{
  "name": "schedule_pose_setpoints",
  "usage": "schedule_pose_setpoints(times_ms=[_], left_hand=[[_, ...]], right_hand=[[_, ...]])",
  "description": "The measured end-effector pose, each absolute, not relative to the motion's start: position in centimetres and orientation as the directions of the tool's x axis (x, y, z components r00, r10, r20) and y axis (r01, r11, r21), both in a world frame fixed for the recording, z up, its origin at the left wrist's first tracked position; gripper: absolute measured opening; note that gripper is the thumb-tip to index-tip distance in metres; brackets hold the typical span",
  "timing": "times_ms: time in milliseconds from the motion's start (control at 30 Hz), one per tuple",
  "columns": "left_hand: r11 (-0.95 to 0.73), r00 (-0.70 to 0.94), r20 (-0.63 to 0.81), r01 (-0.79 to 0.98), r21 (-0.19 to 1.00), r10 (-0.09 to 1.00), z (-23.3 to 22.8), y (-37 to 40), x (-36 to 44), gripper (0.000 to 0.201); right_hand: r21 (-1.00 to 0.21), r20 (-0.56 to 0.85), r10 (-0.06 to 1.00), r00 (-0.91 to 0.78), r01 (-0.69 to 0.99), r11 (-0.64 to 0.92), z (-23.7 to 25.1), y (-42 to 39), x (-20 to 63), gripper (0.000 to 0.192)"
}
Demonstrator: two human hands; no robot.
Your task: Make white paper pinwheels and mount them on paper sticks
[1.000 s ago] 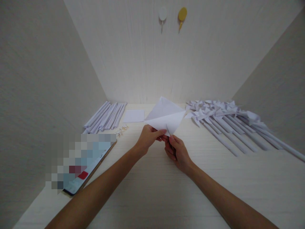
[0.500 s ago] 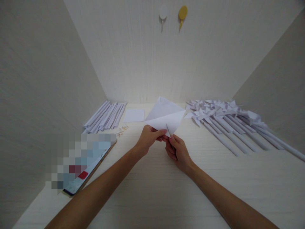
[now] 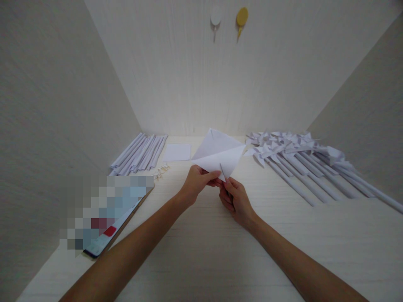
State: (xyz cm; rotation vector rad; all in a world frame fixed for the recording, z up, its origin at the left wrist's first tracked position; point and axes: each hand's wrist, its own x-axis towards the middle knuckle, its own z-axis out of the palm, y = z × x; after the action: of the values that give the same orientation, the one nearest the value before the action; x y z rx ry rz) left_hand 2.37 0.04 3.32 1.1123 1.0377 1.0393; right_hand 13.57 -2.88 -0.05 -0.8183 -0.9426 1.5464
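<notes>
Far out at nine o'clock a phone (image 3: 118, 224) lies near the edge of the pale surface (image 3: 201, 251), its screen blurred out. Up at eleven o'clock, a bundle of rolled paper sticks (image 3: 140, 153) sits side by side, a little scatter of pushpins (image 3: 161, 170) just below them, and a small square sheet (image 3: 177, 152) flat beside them. Dead centre, the action: the left hand (image 3: 197, 182) is pinched shut on the near edge of a folded white paper (image 3: 220, 155), thumb on top, and the right hand (image 3: 236, 199) is closed on the same bottom corner, touching it from the other side, fingertips almost meeting. The paper is lifted off the surface, its triangular flaps fanning away toward twelve o'clock. It looks feather-light, thin and floppy, easily creased or torn, so a gentle pinch at the corners and along the fold seems the safest hold. Over at two o'clock, a pile of finished paper pinwheels (image 3: 283, 147) on long rolled handles spreads toward three o'clock. High on the back wall, a white hook (image 3: 215, 17) and a yellow hook (image 3: 242, 17).
</notes>
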Motion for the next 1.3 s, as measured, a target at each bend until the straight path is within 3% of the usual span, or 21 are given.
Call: schedule_pose_setpoints(times_ms=[133,333,567,933,1300], left_hand=[[0.106,0.168,-0.085,-0.122,0.987,0.982,3.23,0.13,2.35,0.014],[0.02,-0.001,-0.021,-0.301,0.953,1.0,3.2,0.62,2.14,0.025],[-0.016,-0.083,-0.007,-0.283,0.959,0.997,3.18,0.57,2.26,0.026],[-0.005,-0.05,-0.007,-0.221,0.975,0.999,3.25,0.53,2.15,0.024],[0.023,-0.01,-0.025,-0.196,0.98,1.0,3.42,0.24,2.19,0.023]], right_hand=[[-0.894,-0.031,0.986,-0.164,-0.437,-0.101,-0.01,-2.92,13.53,0.029],[-0.893,-0.03,0.98,-0.198,-0.435,-0.116,-0.17,-2.91,13.5,0.031],[-0.871,-0.062,0.971,-0.229,-0.463,-0.164,-0.04,-2.99,13.57,0.025],[-0.844,-0.08,0.964,-0.252,-0.498,-0.2,0.21,-3.0,13.54,0.022],[-0.834,-0.077,0.968,-0.239,-0.516,-0.193,0.44,-3.02,13.55,0.03]])
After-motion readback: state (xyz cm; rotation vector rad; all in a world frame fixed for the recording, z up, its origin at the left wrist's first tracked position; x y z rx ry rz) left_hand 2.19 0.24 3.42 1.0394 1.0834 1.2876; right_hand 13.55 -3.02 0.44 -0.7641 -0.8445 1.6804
